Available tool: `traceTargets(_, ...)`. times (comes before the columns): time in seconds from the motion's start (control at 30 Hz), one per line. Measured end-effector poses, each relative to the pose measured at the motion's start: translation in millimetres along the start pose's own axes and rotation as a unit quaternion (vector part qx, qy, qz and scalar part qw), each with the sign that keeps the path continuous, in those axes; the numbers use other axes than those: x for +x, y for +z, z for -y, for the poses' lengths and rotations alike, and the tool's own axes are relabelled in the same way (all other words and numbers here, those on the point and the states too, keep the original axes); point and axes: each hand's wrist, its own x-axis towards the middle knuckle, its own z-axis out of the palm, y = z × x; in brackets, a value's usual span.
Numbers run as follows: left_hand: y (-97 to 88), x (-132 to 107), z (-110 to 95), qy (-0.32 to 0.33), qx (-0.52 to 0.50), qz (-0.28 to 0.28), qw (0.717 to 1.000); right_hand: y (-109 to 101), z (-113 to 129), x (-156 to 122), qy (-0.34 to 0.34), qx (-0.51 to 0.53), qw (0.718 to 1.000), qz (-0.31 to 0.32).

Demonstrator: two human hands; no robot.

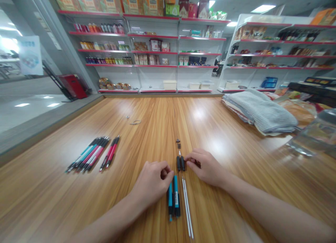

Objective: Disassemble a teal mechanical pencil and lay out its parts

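Two blue pen barrels with black clips [176, 197] lie side by side on the table. My left hand [154, 178] is curled beside them, its thumb and forefinger closed at the top end of the left blue pen barrel [170, 199]. Above the barrels sit two short black pen grips [181, 163]. My right hand [206, 167] rests to their right, forefinger close against the right grip, thumb a little apart; whether it touches cannot be made out. Two thin white ink refills [187, 208] stretch toward me. Small dark and metallic parts [179, 145] lie just beyond the grips.
On the left of the wooden table [147, 141] lie a bundle of blue, pink and black pens [89, 153] and a few separate pens [110, 152]. A small loop [135, 122] lies farther back. Folded striped cloth [262, 108] and a clear container [315, 134] stand right. Stocked shelves [152, 36] line the back.
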Motion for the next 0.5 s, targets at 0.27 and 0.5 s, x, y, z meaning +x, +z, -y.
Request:
traceTargets(0.27, -0.6, -0.5, -2.8, -0.005, -0.019, -0.017, 1.000, -1.1, -2.5, -1.4, 0.000, -0.007, 1.000, -0.010)
traceTargets(0.5, -3.2, -5.2, 13.1, -0.042, -0.081, -0.036, 0.995, -8.6, 3.8, -34.5, 0.033, -0.103, 0.993, -0.041)
